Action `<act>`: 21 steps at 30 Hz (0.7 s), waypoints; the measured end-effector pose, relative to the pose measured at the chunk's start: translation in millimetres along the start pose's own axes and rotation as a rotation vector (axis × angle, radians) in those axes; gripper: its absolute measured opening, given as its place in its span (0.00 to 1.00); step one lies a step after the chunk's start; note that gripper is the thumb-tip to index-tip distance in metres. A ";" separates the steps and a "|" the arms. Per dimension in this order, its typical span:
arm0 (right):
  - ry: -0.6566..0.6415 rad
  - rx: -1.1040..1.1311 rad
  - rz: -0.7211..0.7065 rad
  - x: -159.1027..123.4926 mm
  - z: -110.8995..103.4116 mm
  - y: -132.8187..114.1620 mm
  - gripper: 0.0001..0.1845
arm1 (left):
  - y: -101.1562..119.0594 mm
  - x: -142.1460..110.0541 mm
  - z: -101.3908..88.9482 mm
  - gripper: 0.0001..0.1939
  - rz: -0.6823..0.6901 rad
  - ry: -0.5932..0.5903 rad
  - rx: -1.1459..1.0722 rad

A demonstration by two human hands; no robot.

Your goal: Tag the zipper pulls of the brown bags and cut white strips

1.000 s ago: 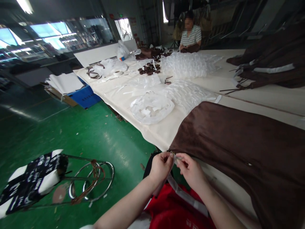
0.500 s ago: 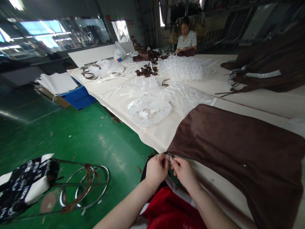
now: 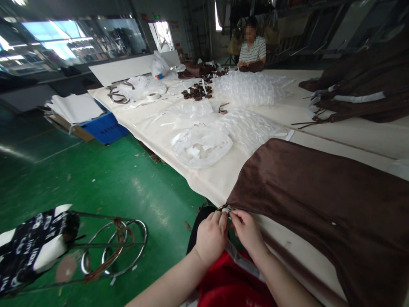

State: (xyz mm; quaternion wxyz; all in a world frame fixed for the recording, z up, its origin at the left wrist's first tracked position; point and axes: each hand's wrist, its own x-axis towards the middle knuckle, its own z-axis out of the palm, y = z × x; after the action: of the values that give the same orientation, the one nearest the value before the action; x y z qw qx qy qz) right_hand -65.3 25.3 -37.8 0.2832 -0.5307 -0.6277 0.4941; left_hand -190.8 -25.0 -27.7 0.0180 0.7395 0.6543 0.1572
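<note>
Brown bag (image 3: 303, 183) at its fingertips, the left hand (image 3: 211, 236) has rolled knuckles-up, its grip hidden; the right hand (image 3: 248, 231) pinches white wrapping (image 3: 226, 209), so this corner work seems unfinished.

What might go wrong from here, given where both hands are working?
1. The left hand and right hand crowd a small whitish piece, partly hiding it, so it might slip.
2. They work at a corner of the brown piece by the edge of the table; a hard tug could shift it.
3. The plastic bag with white scraps lies near that edge and might spill if nudged.
</note>
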 end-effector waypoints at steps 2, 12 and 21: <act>-0.001 0.019 0.007 -0.4 0.0 -0.1 0.19 | -2.3 -0.2 2.1 0.15 0.050 -0.010 0.032; 0.031 0.145 0.059 -4.8 -1.7 -2.3 0.20 | -8.4 6.2 -9.7 0.19 -0.301 -0.132 -0.642; -0.003 0.138 0.017 -3.7 -2.5 -3.3 0.18 | -8.8 13.4 1.7 0.18 -0.266 -0.249 -0.751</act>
State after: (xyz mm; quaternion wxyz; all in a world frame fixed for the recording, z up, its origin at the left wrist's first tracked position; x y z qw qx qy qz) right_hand -63.3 22.8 -33.3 0.3141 -0.5144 -0.5882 0.5392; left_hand -197.6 -10.4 -28.6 0.3856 0.6039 0.6341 0.2907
